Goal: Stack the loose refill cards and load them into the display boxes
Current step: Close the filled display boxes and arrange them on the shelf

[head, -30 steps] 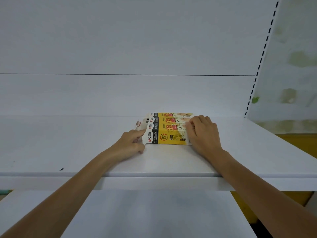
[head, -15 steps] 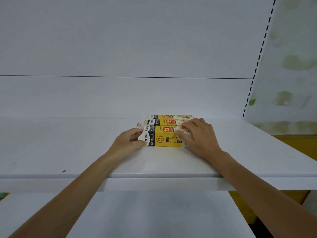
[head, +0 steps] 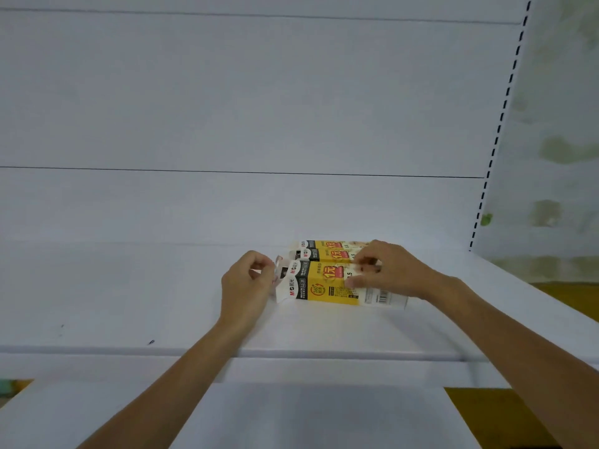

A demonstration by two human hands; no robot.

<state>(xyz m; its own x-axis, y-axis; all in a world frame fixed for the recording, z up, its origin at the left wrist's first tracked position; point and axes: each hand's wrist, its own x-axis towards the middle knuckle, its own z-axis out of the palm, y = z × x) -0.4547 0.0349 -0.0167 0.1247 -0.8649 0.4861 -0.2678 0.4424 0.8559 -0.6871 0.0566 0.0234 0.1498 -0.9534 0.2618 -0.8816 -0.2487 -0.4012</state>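
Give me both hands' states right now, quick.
Left hand: fingers pinch the end flap of the front display box.
Right hand: fingers grip the same box's top.

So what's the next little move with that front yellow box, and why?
Probably the left hand folds the end flap fully back while the right hand steadies the front box. The flap stands only part open, right at the left fingertips. The right hand pinches the box's far end, and no loose cards are in view.
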